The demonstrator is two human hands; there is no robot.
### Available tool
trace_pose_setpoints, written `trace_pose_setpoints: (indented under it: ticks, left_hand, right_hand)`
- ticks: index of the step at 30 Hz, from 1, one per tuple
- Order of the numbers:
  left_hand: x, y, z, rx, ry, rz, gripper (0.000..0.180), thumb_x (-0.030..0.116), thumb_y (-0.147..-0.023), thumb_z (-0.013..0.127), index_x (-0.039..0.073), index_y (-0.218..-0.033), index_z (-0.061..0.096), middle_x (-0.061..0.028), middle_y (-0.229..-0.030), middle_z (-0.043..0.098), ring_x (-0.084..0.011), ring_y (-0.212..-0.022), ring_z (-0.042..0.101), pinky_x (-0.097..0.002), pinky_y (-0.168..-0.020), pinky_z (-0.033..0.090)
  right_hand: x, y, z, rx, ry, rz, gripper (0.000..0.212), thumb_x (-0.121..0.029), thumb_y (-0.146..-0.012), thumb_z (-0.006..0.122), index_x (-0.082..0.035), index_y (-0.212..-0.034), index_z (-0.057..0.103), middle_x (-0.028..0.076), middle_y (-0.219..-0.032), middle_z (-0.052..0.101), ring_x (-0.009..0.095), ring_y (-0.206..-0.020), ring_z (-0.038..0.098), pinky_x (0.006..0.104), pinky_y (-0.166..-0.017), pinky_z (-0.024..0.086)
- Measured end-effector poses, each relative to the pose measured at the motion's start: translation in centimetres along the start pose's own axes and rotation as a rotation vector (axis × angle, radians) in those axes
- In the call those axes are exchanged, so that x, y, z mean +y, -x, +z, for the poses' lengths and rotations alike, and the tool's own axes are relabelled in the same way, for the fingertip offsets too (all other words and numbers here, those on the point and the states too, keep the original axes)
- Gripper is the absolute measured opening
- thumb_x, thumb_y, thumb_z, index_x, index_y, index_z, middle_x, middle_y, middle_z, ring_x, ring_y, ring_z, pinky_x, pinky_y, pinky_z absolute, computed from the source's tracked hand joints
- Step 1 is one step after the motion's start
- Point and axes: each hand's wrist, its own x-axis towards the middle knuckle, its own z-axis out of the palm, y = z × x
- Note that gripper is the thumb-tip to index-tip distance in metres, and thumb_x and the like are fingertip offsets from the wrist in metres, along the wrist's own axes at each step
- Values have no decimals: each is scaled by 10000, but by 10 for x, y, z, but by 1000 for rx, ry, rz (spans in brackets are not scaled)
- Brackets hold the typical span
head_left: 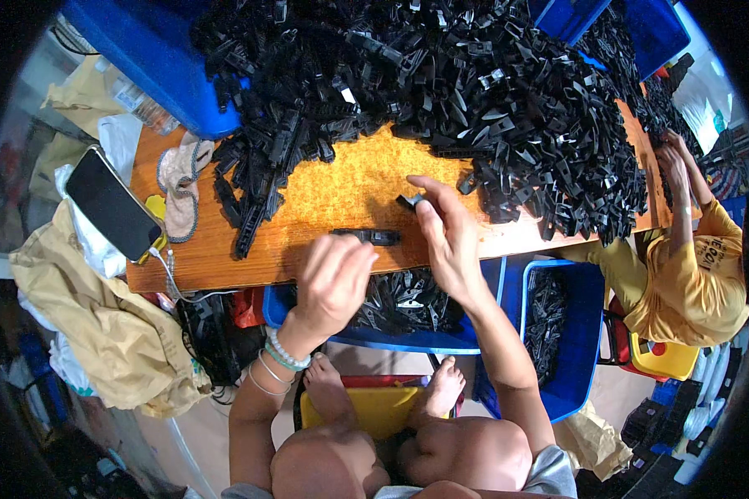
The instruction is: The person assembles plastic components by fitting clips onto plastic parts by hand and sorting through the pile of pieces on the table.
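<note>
My right hand [451,241] is over the wooden table [200,264], with a small black plastic piece [408,202] between thumb and forefinger. My left hand [334,279], with bracelets on its wrist, is by the table's near edge. Motion smears its fingers, so I cannot tell whether they hold anything. Just beyond it a longer black plastic part [379,237] lies flat on the table, its left end partly hidden by my fingers. Beyond both hands spreads a big heap of small black plastic pieces [533,125], with longer black parts [279,154] heaped at its left.
A blue bin [466,339] of black parts is under the near edge; another blue bin [589,366] stands to its right. At the left are a phone [114,204], a cloth [183,187] and a brown paper bag [100,316]. A person in yellow [699,266] works at the right.
</note>
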Motion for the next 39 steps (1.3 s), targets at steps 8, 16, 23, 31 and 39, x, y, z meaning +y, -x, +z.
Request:
trace_pose_setpoints:
  ticks: [8,16,23,31,39]
  left_hand:
    - [-17,-12,-8,-104,96,-212,237,-14,-730,739,-22,-955,664,-116,-936,611,-297,-869,565,-390,-771,475]
    - [-23,-16,-12,-155,246,-220,191,-40,-725,734,-40,-904,668,-113,-884,620,-287,-840,572,-371,-742,481]
    - [-21,-17,-16,-222,251,-235,266,33,-718,777,-35,-952,671,-119,-929,623,-301,-881,577,-383,-779,480]
    - [-47,19,-79,-48,-423,-419,266,22,-829,683,-16,-1077,595,-176,-1067,584,-350,-1005,552,-420,-890,451]
    - [-17,5,-39,-90,-250,-268,178,50,-848,690,-9,-1003,625,-152,-870,639,-326,-751,594,-413,-677,472]
  right_hand:
    - [12,23,-5,-177,9,69,237,-71,-868,689,16,-1087,664,144,-841,614,235,-721,594,329,-687,480]
    - [19,9,-13,-228,184,-120,324,-77,-707,782,-24,-1024,735,75,-946,601,256,-923,536,371,-848,415]
    - [16,16,-1,-189,302,-234,326,-105,-714,787,-40,-1026,722,77,-1029,611,274,-982,533,394,-890,404]
    - [14,33,-83,129,537,-96,267,-34,-749,747,-14,-1011,701,134,-1029,616,300,-961,605,383,-843,489]
    - [45,15,-61,213,560,-156,322,-2,-747,744,-24,-1064,694,132,-991,595,272,-858,616,345,-750,500]
